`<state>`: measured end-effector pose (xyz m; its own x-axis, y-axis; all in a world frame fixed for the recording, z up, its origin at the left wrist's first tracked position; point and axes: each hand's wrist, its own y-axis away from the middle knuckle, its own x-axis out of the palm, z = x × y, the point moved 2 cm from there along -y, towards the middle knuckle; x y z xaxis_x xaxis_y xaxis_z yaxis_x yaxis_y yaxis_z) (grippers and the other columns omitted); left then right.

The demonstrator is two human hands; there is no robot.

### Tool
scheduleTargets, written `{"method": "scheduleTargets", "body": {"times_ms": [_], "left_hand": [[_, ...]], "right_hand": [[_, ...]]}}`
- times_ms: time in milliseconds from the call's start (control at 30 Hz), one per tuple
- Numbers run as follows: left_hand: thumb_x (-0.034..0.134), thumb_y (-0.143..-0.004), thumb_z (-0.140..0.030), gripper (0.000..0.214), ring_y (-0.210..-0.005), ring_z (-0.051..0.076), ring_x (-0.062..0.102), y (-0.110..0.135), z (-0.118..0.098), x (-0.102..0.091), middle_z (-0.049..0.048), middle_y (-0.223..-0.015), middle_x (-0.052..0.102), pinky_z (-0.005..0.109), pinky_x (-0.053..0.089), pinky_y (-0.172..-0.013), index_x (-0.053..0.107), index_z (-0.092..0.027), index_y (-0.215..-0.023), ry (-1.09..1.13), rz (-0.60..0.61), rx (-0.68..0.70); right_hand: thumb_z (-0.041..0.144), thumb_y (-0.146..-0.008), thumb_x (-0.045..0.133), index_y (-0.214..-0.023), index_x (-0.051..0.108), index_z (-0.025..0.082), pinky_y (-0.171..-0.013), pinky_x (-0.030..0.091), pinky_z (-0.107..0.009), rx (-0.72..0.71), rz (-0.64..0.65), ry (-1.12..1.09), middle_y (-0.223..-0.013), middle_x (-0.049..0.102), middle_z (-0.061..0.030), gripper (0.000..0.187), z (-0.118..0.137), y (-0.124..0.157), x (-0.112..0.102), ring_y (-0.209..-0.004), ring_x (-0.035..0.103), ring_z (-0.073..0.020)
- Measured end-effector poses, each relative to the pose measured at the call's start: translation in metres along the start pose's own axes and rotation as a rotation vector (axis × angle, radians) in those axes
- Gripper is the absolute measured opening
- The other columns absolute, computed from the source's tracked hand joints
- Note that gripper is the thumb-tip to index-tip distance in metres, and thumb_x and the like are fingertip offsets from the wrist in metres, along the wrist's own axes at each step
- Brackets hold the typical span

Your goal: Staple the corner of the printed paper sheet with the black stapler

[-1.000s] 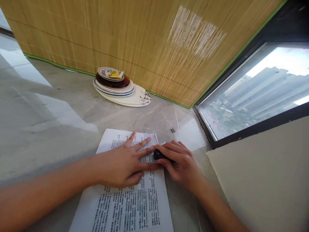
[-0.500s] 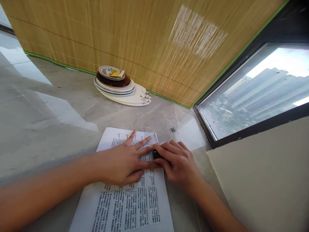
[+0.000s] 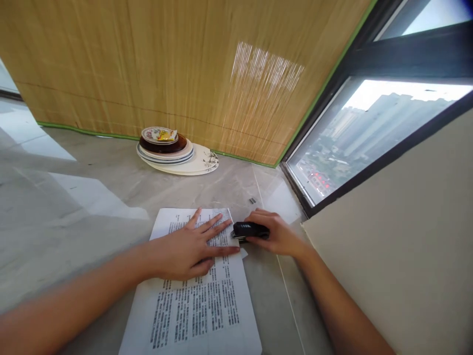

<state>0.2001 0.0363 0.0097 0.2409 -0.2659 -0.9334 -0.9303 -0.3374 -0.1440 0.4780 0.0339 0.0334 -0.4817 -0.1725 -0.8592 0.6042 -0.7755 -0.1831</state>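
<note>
A stack of printed paper sheets (image 3: 195,305) lies on the grey marble floor. My left hand (image 3: 188,249) rests flat on its upper part, fingers spread and stretched toward the right edge. My right hand (image 3: 279,235) is closed on a small black stapler (image 3: 248,230) at the sheets' right edge, near the top corner. The stapler's front end touches the paper edge just beside my left fingertips.
A pile of plates (image 3: 173,152) sits against a bamboo blind (image 3: 166,74) at the back. A small dark piece (image 3: 253,200) lies on the floor behind the stapler. A dark-framed window (image 3: 354,138) is at the right, and a beige wall (image 3: 406,256) runs along my right arm.
My right hand has moved slightly right and drawn back, so the black stapler now shows in full beside the paper edge. The camera tilted up. My left hand stays flat on the sheets.
</note>
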Motion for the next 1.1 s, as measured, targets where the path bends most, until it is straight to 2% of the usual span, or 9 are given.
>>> {"method": "scheduleTargets", "body": {"times_ms": [300, 400, 500, 567, 667, 767, 900, 1033, 1100], "left_hand": [[0.056, -0.098, -0.035, 0.06, -0.156, 0.035, 0.026, -0.001, 0.007, -0.007, 0.0077, -0.17, 0.029, 0.069, 0.011, -0.123, 0.041, -0.037, -0.157, 0.082, 0.031, 0.0], [0.047, -0.103, -0.048, 0.05, -0.148, 0.032, 0.043, -0.003, 0.016, -0.017, 0.01, -0.158, 0.05, 0.059, 0.027, -0.123, 0.052, -0.03, -0.149, 0.283, -0.221, -0.174], [0.04, -0.104, -0.053, 0.045, -0.118, 0.026, 0.064, 0.004, 0.039, -0.031, 0.0101, -0.124, 0.07, 0.042, 0.048, -0.106, 0.065, -0.022, -0.127, 0.497, -0.717, -0.443], [0.046, -0.102, -0.053, 0.041, -0.094, 0.021, 0.064, 0.011, 0.055, -0.035, 0.0059, -0.098, 0.068, 0.034, 0.052, -0.09, 0.067, -0.02, -0.111, 0.589, -0.914, -0.491], [0.05, -0.1, -0.051, 0.036, -0.078, 0.017, 0.055, 0.017, 0.074, -0.035, 0.0021, -0.086, 0.059, 0.029, 0.047, -0.074, 0.066, -0.019, -0.101, 0.693, -1.012, -0.46], [0.051, -0.099, -0.053, 0.037, -0.075, 0.017, 0.051, 0.019, 0.085, -0.03, 0.0018, -0.085, 0.057, 0.029, 0.044, -0.069, 0.066, -0.019, -0.099, 0.73, -1.017, -0.455], [0.053, -0.094, -0.058, 0.042, -0.073, 0.017, 0.051, 0.015, 0.092, -0.024, 0.0013, -0.081, 0.056, 0.029, 0.042, -0.066, 0.068, -0.019, -0.094, 0.745, -0.976, -0.477], [0.054, -0.092, -0.059, 0.042, -0.071, 0.016, 0.051, 0.013, 0.098, -0.023, 0.0001, -0.079, 0.055, 0.028, 0.041, -0.064, 0.069, -0.019, -0.093, 0.795, -0.991, -0.482], [0.056, -0.091, -0.059, 0.041, -0.068, 0.015, 0.049, 0.013, 0.101, -0.023, -0.0007, -0.077, 0.053, 0.027, 0.04, -0.062, 0.069, -0.019, -0.092, 0.827, -1.016, -0.492]], "right_hand": [[0.042, -0.089, 0.068, -0.09, 0.062, 0.016, -0.065, 0.038, -0.025, 0.182, -0.127, -0.064, -0.077, 0.057, 0.0027, 0.026, -0.034, 0.003, -0.006, -0.071, 0.05, -0.0129], [0.046, -0.088, 0.066, -0.085, 0.06, 0.017, -0.061, 0.035, -0.025, 0.306, -0.304, -0.081, -0.071, 0.052, 0.0036, 0.031, -0.029, 0.001, -0.01, -0.067, 0.046, -0.0126], [0.045, -0.09, 0.064, -0.088, 0.058, 0.018, -0.061, 0.037, -0.026, 0.361, -0.436, -0.097, -0.074, 0.055, 0.0017, 0.028, 0.016, -0.004, -0.004, -0.068, 0.049, -0.0141], [0.039, -0.087, 0.068, -0.092, 0.057, 0.02, -0.065, 0.041, -0.027, 0.317, -0.398, -0.074, -0.081, 0.061, -0.0006, 0.023, 0.063, -0.011, 0.015, -0.073, 0.053, -0.0161], [0.026, -0.083, 0.068, -0.094, 0.054, 0.023, -0.069, 0.044, -0.029, 0.267, -0.327, -0.046, -0.09, 0.065, -0.0028, 0.018, 0.128, -0.019, 0.059, -0.079, 0.058, -0.0184], [0.022, -0.079, 0.067, -0.089, 0.052, 0.023, -0.07, 0.045, -0.03, 0.242, -0.226, -0.019, -0.093, 0.066, -0.0036, 0.019, 0.153, -0.018, 0.096, -0.08, 0.059, -0.0199], [0.018, -0.08, 0.065, -0.094, 0.055, 0.022, -0.078, 0.045, -0.031, 0.364, -0.238, -0.009, -0.097, 0.066, -0.0038, 0.018, 0.131, 0.007, 0.098, -0.087, 0.061, -0.0204], [0.036, -0.087, 0.068, -0.087, 0.063, 0.02, -0.074, 0.045, -0.029, 0.456, -0.256, -0.092, -0.089, 0.066, -0.0029, 0.017, 0.09, 0.034, 0.065, -0.082, 0.061, -0.0191], [0.047, -0.099, 0.053, -0.079, 0.068, 0.019, -0.071, 0.047, -0.029, 0.489, -0.264, -0.162, -0.079, 0.065, -0.0034, 0.037, 0.067, 0.036, 0.048, -0.075, 0.062, -0.0183]]}}
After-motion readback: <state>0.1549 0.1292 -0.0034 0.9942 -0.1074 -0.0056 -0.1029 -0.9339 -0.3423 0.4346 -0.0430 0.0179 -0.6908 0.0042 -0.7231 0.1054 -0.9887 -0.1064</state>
